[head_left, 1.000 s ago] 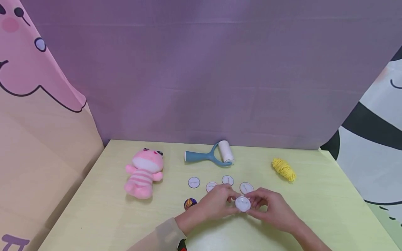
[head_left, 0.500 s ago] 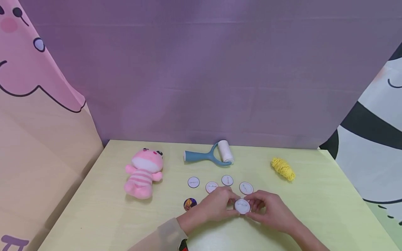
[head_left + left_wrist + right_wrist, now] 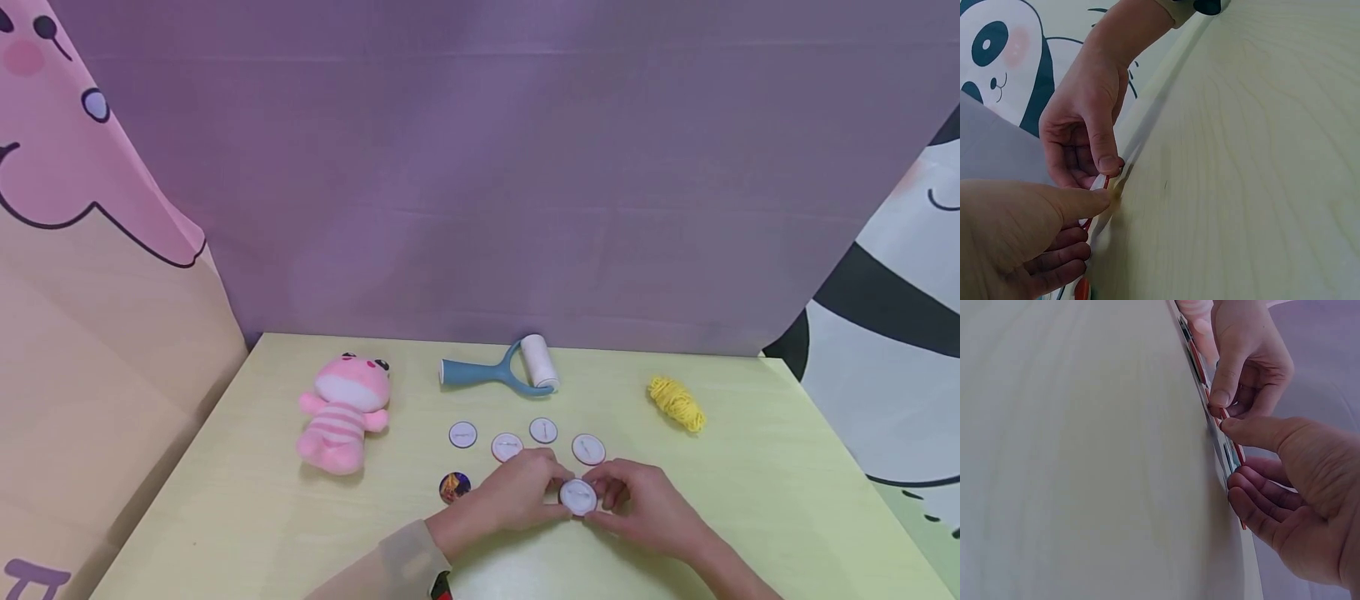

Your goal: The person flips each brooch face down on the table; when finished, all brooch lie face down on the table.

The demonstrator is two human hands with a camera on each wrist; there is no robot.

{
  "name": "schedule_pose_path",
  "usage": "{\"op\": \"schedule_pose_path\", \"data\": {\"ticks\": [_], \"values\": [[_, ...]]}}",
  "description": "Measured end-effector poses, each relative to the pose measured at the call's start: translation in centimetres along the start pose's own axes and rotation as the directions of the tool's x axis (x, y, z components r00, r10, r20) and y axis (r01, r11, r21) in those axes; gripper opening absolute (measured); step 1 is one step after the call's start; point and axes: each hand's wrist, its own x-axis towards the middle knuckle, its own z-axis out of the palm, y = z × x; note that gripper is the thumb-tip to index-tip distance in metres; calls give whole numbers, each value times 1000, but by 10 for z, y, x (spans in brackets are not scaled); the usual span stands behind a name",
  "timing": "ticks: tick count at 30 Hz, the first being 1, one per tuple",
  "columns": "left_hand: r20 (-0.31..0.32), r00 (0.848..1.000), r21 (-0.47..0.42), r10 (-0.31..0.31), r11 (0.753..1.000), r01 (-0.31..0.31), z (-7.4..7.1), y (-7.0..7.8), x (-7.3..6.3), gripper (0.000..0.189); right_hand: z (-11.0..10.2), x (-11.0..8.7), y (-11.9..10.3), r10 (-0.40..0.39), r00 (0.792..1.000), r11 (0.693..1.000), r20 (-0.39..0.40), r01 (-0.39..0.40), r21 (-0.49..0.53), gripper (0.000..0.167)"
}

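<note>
A round pin-back badge (image 3: 578,497) with its white back and pin facing up is held between both hands, close over the table. My left hand (image 3: 521,492) pinches its left edge with thumb and fingers. On the opposite edge, my right hand (image 3: 645,504) pinches it the same way. The left wrist view shows the badge (image 3: 1099,182) nearly edge-on, its rim red. Just beyond the hands lie several more badges, back side up, among them a badge (image 3: 588,450) and a badge (image 3: 507,447). One badge (image 3: 454,487) with a dark colourful picture lies face up beside my left forearm.
A pink plush toy (image 3: 345,417) lies at the left of the table (image 3: 225,517). Towards the back is a blue-handled roller (image 3: 487,373) with a white cylinder. A yellow yarn bundle (image 3: 677,404) lies at the right. A purple cloth (image 3: 510,183) hangs behind.
Both hands have come slightly nearer the person with the badge. Its pin back shows more plainly now, with less glare. The other things have stayed where they were.
</note>
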Motion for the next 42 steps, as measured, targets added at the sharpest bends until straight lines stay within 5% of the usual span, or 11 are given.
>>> {"op": "schedule_pose_path", "data": {"ticks": [24,31,42], "values": [[-15,1000,120,15,993,-13,7,4,3,41,1,3,-6,113,993,990,46,-108,-94,30],[2,1000,124,10,992,-10,6,5,3,40,3,2,-6,87,996,993,36,-84,-80,30],[3,1000,93,-7,996,7,5,5,3,38,4,4,-10,149,988,986,49,-144,-89,29]]}}
